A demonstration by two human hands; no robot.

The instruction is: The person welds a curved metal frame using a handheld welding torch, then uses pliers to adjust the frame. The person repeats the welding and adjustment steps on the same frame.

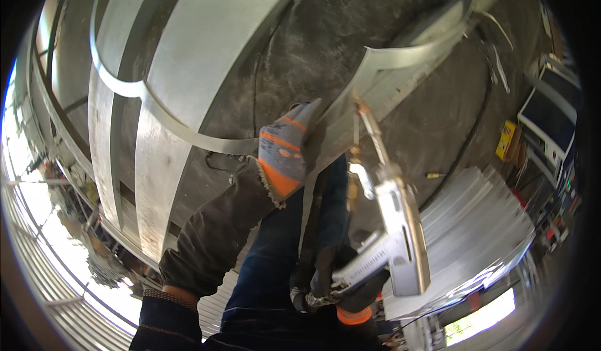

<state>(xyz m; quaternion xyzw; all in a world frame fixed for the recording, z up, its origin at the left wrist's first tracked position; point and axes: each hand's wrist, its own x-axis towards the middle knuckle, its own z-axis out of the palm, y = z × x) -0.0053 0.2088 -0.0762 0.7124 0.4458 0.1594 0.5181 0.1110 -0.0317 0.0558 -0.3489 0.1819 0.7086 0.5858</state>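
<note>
My left hand (pixel 283 149), in a grey and orange work glove, is closed on a curved metal strip (pixel 213 143) where its bends meet near a flat metal bar (pixel 400 88). My right hand (pixel 357 295), in a dark glove with an orange cuff, is wrapped round the handle of a white and silver welding gun (pixel 400 219). The gun's copper-coloured nozzle points up and away, its tip close to the flat bar and the strip's right-hand bend. My right fingers are partly hidden behind the handle.
Wide pale metal plates (pixel 206 44) lie at the left, under part of the strip. A stack of metal sheets (pixel 469 232) is at the right. Beyond it stand a yellow box (pixel 506 140) and a white and dark machine (pixel 551 110). A black cable (pixel 469 141) runs across the dark surface.
</note>
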